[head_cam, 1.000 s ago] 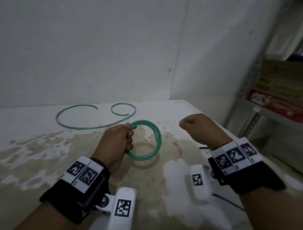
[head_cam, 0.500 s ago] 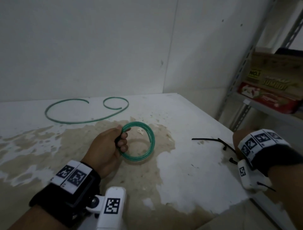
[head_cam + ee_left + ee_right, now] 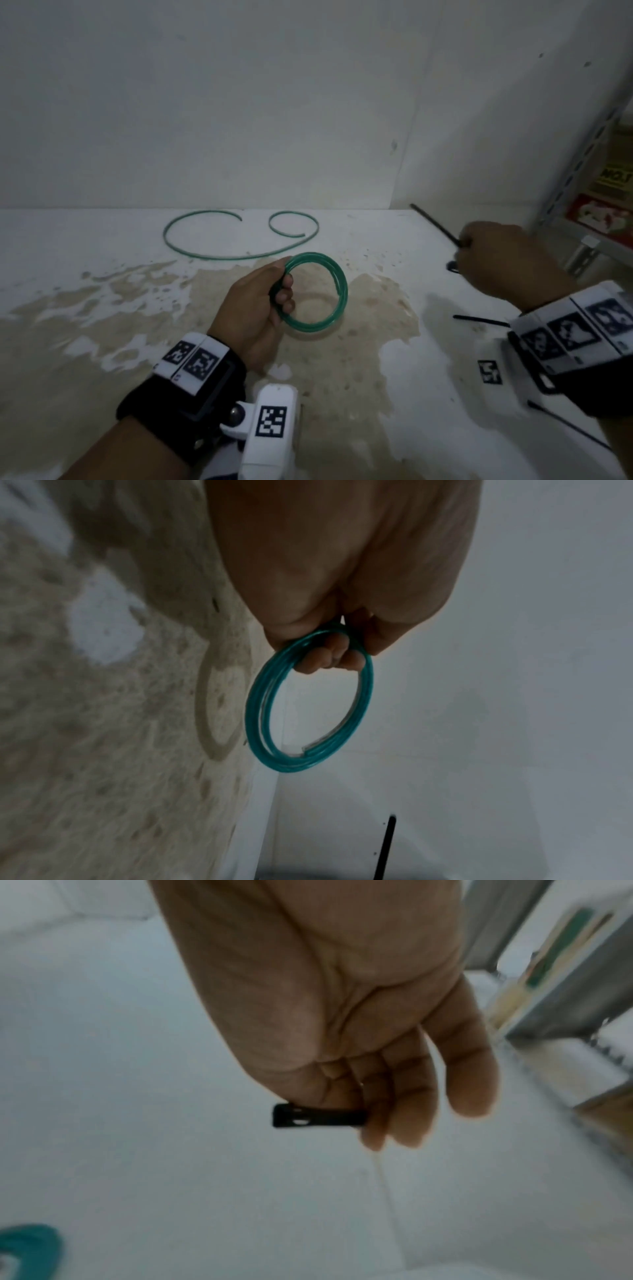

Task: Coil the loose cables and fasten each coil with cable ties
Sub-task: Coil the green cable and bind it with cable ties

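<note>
My left hand (image 3: 270,298) grips a coiled green cable (image 3: 334,294) by its left side, a little above the stained table; the left wrist view shows the fingers curled through the coil (image 3: 308,710). To the right, my right hand (image 3: 493,257) pinches a black cable tie (image 3: 433,222) that sticks up and to the left. In the right wrist view the tie's head (image 3: 308,1118) pokes out between thumb and fingers. A second green cable (image 3: 236,236) lies loose and uncoiled at the back of the table.
Another black cable tie (image 3: 476,320) lies on the table (image 3: 394,394) near my right wrist, and one more (image 3: 568,425) lies at the front right. White walls close the back and right. A metal shelf (image 3: 589,236) with boxes stands on the right.
My right hand went to the table's right edge, took up a black cable tie and has lifted it back toward the coil. The left hand keeps holding the coil.
</note>
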